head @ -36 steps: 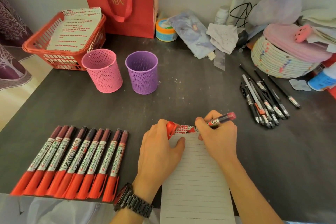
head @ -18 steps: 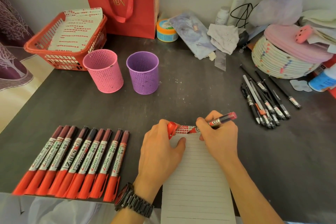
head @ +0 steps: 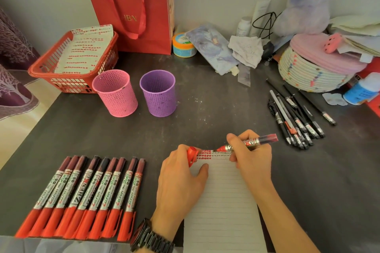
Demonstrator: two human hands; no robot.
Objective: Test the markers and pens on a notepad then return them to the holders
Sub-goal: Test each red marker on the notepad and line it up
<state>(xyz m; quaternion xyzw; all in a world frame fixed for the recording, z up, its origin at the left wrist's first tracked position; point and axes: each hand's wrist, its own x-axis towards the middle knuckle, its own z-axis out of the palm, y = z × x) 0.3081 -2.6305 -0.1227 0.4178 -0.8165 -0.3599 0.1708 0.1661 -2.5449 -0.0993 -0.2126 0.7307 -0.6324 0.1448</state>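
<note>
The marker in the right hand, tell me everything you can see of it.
The marker is uncapped: dark tip, red cone nose, silver label, translucent dark-red rear. It lies nearly flat, tip pointing left at the red marks along the top edge of the notepad. The right hand grips its barrel; the left hand holds a red cap.
</note>
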